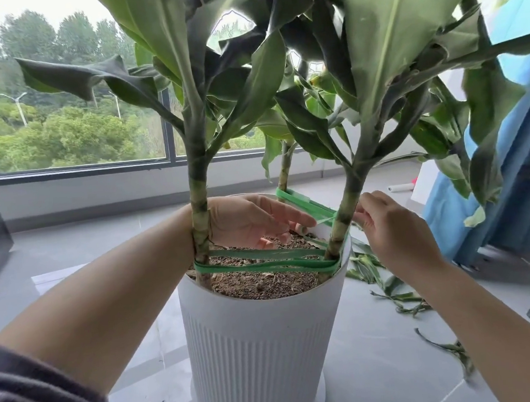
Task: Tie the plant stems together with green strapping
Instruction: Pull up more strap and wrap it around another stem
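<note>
Sleeve [34,397], dark grey, covers the left forearm at the bottom corner. Beyond it a white ribbed pot [254,346] stands on the floor [382,351], filled with brown soil [264,284]. Three leafy stems rise from it: left stem [200,213], right stem [344,222] and back stem [285,170]. Green strapping [263,265] runs in several bands low between the left and right stems, then on round the back stem. The left hand [249,221] reaches behind the left stem, fingers stretched toward a thin strand of strapping at their tips; I cannot tell whether it grips it. The right hand [387,222] has curled fingertips pinching that strand just beside the right stem. Cuttings [393,295] lie on the floor to the right.
</note>
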{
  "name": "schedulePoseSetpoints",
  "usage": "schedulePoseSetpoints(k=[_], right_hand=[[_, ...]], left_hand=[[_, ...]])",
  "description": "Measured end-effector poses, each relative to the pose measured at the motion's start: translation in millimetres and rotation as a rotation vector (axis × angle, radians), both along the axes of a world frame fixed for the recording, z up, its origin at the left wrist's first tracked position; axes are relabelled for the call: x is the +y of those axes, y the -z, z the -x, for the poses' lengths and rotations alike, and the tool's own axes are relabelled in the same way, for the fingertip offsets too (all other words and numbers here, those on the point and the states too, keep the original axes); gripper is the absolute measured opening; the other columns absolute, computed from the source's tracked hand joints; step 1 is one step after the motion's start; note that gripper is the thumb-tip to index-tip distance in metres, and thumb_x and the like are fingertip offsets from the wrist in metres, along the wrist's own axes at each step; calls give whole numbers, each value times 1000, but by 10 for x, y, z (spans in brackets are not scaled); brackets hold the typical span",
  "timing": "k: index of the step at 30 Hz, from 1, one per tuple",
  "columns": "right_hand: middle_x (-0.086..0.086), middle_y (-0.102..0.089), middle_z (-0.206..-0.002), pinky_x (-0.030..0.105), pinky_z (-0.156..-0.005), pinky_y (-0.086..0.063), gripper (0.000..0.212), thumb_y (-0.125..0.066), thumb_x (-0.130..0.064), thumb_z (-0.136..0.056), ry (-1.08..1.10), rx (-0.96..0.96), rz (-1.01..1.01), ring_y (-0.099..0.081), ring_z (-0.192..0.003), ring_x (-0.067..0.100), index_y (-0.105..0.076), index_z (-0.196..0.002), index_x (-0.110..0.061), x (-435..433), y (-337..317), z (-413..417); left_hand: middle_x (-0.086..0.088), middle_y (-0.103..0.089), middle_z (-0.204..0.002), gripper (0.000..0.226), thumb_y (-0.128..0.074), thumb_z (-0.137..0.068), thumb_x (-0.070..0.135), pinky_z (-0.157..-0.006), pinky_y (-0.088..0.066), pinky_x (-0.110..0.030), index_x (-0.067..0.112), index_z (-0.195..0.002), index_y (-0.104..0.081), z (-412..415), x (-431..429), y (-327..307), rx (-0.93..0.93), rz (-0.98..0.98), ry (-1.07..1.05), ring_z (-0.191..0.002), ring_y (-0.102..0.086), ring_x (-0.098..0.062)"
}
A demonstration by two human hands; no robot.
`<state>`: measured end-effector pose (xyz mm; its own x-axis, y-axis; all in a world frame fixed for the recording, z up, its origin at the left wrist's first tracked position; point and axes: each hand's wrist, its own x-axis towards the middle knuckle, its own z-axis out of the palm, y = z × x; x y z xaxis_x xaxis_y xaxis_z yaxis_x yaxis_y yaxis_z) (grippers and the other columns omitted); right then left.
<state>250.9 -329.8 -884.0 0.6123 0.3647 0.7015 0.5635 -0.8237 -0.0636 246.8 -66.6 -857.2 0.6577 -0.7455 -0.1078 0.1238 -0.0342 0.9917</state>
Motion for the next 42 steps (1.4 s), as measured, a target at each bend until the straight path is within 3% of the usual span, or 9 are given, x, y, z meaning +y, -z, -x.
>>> schedulePoseSetpoints(k=[7, 12, 16, 20, 25, 28, 30, 35, 42], right_hand=[[1, -60, -73, 19, -44, -28, 10, -61, -22, -89, 64, -100, 6, -56, -53, 25, -55, -88, -13, -56, 10, 110], [-12, -49, -54, 19, -41, -30, 16, -50, -31, -92, -26, -245, -138, -42, -41, 13, -53, -83, -19, 72, -43, 199], [-3, -67, -61, 30, -50, -49, 4, -62, -26, -87, -74, -118, -162, -63, -54, 26, -65, -88, -24, 287, -27, 135], [-3, -69, -67, 35, -62, -53, 10, -61, -38, -89, -203, 28, -200, -66, -64, 23, -63, -89, -27, 501, -73, 79], [-12, -70, -79, 33, -66, -54, 11, -64, -38, -87, -202, 98, -139, -63, -69, 10, -68, -90, -28, 640, -98, -54], [-13, -69, -77, 39, -67, -56, 9, -66, -34, -85, -257, 235, -85, -60, -66, 5, -70, -90, -27, 714, -106, -152], [-16, -66, -72, 31, -66, -55, 6, -70, -31, -83, -274, 283, -52, -54, -60, -5, -72, -87, -26, 759, -146, -173], [-17, -64, -69, 16, -62, -45, 6, -72, -28, -82, -288, 305, -33, -51, -56, -10, -73, -87, -25, 807, -193, -131], [-5, -72, -81, 24, -80, -54, 11, -57, -15, -93, -394, 376, -491, -68, -76, 3, -67, -98, -13, 562, -129, 80]], left_hand=[[1, -70, -88, 26, -57, -84, 1, -76, -51, -22, 12, -102, -72, 46, 4, -16, -4, 13, -18, -79, -63, -9], [-6, -65, -84, 19, -73, -77, 7, -73, -53, -26, 5, -93, -63, 66, 55, 34, 19, 114, 36, -77, -62, -15], [-7, -66, -83, 26, -76, -75, 5, -71, -55, -28, 6, -91, -56, 92, 155, 46, 36, 180, 36, -76, -63, -17], [-6, -63, -78, 39, -85, -65, 11, -62, -55, -25, 9, -87, -52, 129, 238, 75, -11, 162, -112, -70, -63, -17], [-2, -63, -75, 60, -93, -47, 25, -56, -47, -23, 13, -91, -54, 168, 325, 92, -244, 24, -418, -64, -60, -15], [1, -61, -75, 42, -75, -75, 6, -59, -43, -24, 18, -110, -55, 222, 328, 75, -311, -61, -362, -64, -56, -11], [1, -61, -76, 41, -63, -84, -2, -60, -43, -23, 22, -117, -59, 252, 315, 52, -360, -154, -310, -64, -53, -11], [6, -64, -68, 13, -64, -85, 6, -61, -44, -25, 8, -98, -68, 317, 220, 19, -490, -458, -389, -61, -53, -11], [14, -66, -59, 12, -68, -83, 8, -58, -54, -19, 19, -79, -68, 359, 343, 96, -622, -565, -608, -56, -61, -1]])
